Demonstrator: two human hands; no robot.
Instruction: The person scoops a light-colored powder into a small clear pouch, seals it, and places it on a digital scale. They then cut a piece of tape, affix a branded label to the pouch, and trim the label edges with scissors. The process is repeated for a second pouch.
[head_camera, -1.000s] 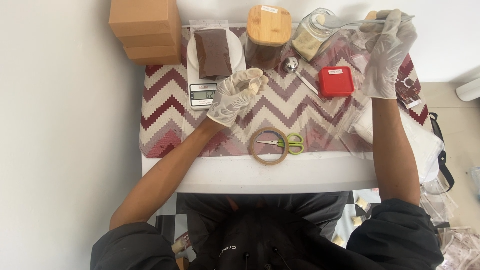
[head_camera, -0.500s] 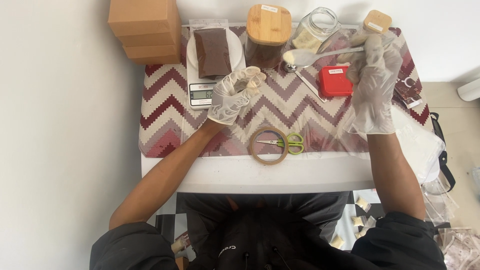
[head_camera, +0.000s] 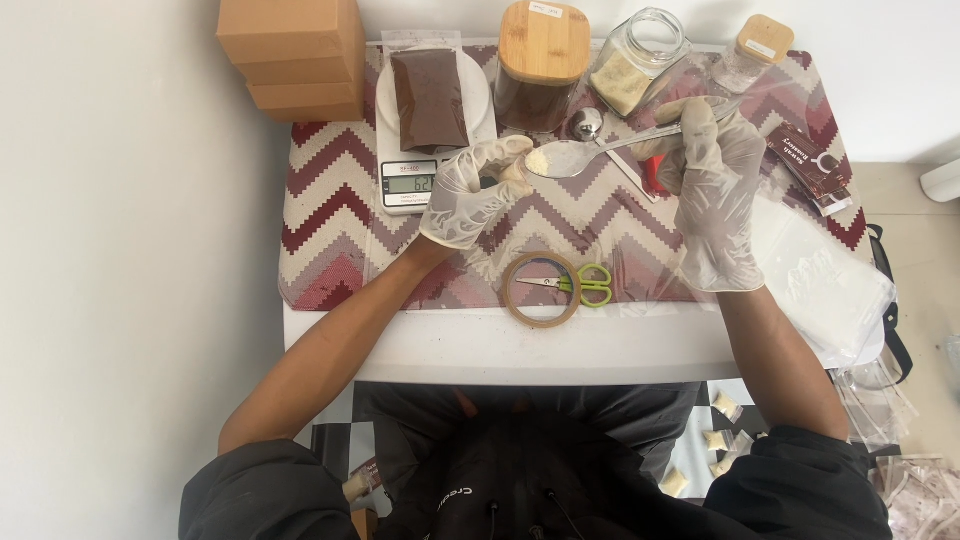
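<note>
1. Counted on the table: three stacked cardboard boxes (head_camera: 292, 55), one white kitchen scale (head_camera: 425, 150) bearing one brown pouch (head_camera: 430, 98), two lidded jars — one bamboo-lidded jar (head_camera: 540, 62) of dark powder, one small cork-lidded jar (head_camera: 755, 50) — plus one open glass jar (head_camera: 640, 62) of pale grains.
2. Also counted: one roll of tape (head_camera: 540, 288), one pair of green-handled scissors (head_camera: 575, 284) lying across it, two dark sachets (head_camera: 812, 168) at the right edge, one stack of clear bags (head_camera: 825, 285).
3. Right hand (head_camera: 715, 190), gloved, curled shut around the handle of a metal spoon (head_camera: 590, 155); spoon bowl loaded with pale powder, held level above the mat, between both hands.
4. Left hand (head_camera: 470, 195), gloved, fingers pinched closed on a small clear packet (head_camera: 512, 172), just beside the spoon bowl, near the scale's display.
5. Underneath: a red-and-white zigzag mat (head_camera: 330, 220) on a white table (head_camera: 500, 350), pushed against a pale wall; small filled packets (head_camera: 720, 440) scattered on the floor below.
</note>
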